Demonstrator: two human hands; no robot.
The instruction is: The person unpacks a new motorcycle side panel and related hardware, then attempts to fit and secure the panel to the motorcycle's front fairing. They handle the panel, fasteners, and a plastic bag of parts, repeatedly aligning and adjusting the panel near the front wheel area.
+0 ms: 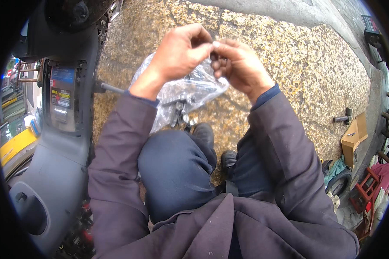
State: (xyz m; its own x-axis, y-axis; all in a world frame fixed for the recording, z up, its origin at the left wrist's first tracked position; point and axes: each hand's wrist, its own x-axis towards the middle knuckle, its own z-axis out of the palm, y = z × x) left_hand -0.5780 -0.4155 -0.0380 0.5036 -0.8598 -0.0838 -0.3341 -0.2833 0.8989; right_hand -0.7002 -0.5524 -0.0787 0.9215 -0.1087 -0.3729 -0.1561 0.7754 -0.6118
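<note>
Under everything spreads the yellow-speckled stone ground (pixel 289 64), dark cracks running through it. Along my left stands the grey scooter body (pixel 65 159), a clear panel with stickers behind it set in its upper part. My dark jacket (pixel 212 224) fills the bottom of the view, both sleeves reaching forward, and below it bend my knees in navy trousers (pixel 173 168). Far off to my right is a red wooden frame (pixel 367 185) among cloths, with a black tyre (pixel 348 178) near it.

The clear plastic bag (pixel 207 88) lies crumpled on the stone in front of my knees, beneath my hands as I look down; I cannot tell whether either hand touches it. Well to the right, an opened piece of cardboard (pixel 354 134) sits with small dark bits on it. My black shoes (pixel 204 136) show between and beside my knees.

My left hand (pixel 183 52) is curled, its thumb and forefinger drawn in toward the right. My right hand (pixel 240 64) comes to meet it, fingers bent, thumb tip right up against the left fingertips. Whether something tiny is pinched there, I cannot tell.

A hammer (pixel 342 118) lies just beside the cardboard. Dark metal parts (pixel 179 108) show at the bag's near side, and a grey rod (pixel 112 88) pokes out between the scooter and my left cuff.
</note>
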